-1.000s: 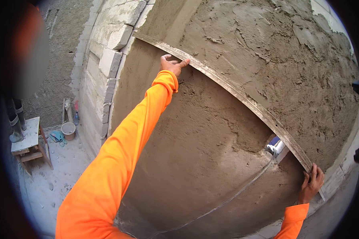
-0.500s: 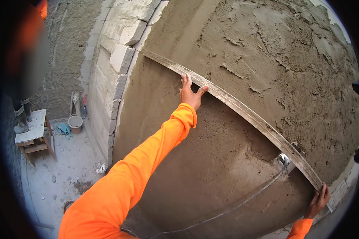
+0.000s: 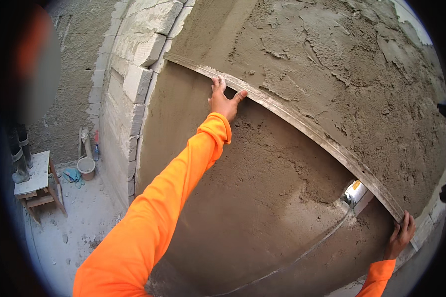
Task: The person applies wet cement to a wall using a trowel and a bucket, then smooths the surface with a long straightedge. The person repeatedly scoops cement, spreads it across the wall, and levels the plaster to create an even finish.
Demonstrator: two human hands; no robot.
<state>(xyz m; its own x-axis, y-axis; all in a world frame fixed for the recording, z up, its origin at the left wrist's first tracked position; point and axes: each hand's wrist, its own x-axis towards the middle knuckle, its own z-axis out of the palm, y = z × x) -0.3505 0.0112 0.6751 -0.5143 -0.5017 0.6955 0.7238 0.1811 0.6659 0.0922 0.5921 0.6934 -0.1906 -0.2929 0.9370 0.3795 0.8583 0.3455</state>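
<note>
A long, pale, scuffed straightedge (image 3: 307, 126) lies diagonally across the wet grey plaster (image 3: 362, 89) on the wall, its bend likely from the lens. My left hand (image 3: 224, 99) grips its lower edge near the upper left end, thumb and fingers spread along it. My right hand (image 3: 400, 232) holds the bar near its lower right end, fingers curled over it. Below the bar, at the right, a small opening (image 3: 354, 190) in the plaster shows something white and yellow, with a thin cable or line (image 3: 302, 255) running down from it.
Pale blocks (image 3: 136, 84) edge the plaster at the left. On the lower left floor are a wooden stool (image 3: 34, 183) with a person's boots (image 3: 21, 168) on it, a bucket (image 3: 86, 167), a blue cloth (image 3: 72, 175) and leaning boards (image 3: 80, 141).
The straightedge and both hands shifted down the plaster by half a second ago, then back up a little. My left hand's fingers now point more upward. The view has also shifted slightly.
</note>
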